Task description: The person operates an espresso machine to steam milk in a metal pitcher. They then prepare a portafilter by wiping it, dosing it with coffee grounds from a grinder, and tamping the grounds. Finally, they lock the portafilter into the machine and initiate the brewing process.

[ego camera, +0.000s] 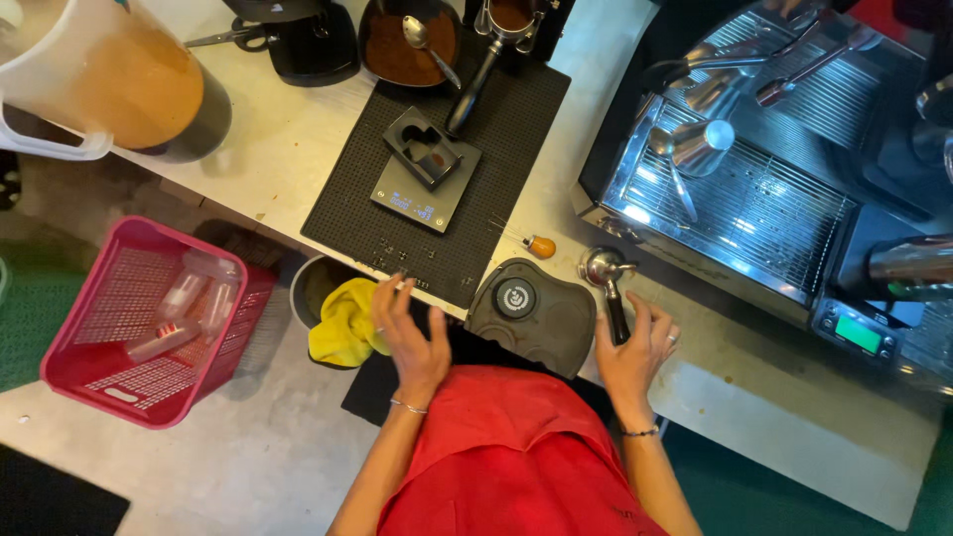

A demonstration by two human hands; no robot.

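Observation:
My left hand [409,335] is open with its fingers spread, holding nothing, at the near edge of the black dotted mat [516,129] and just right of a yellow cloth [344,324]. My right hand [635,349] is open too, its palm beside the black handle of a steel portafilter [602,266] that lies on the counter; the thumb side touches or nearly touches the handle. A dark rounded tamping pad [536,316] sits between my hands. On the mat stands a grey scale [402,196] with a black holder block [429,147] on it.
The espresso machine's steel drip tray [745,203] fills the right. At the back are a bowl of ground coffee [397,50] with a spoon and a second portafilter [508,18]. A small orange-handled tool [539,246] lies nearby. A pink basket [99,328] and a pitcher [109,84] are left.

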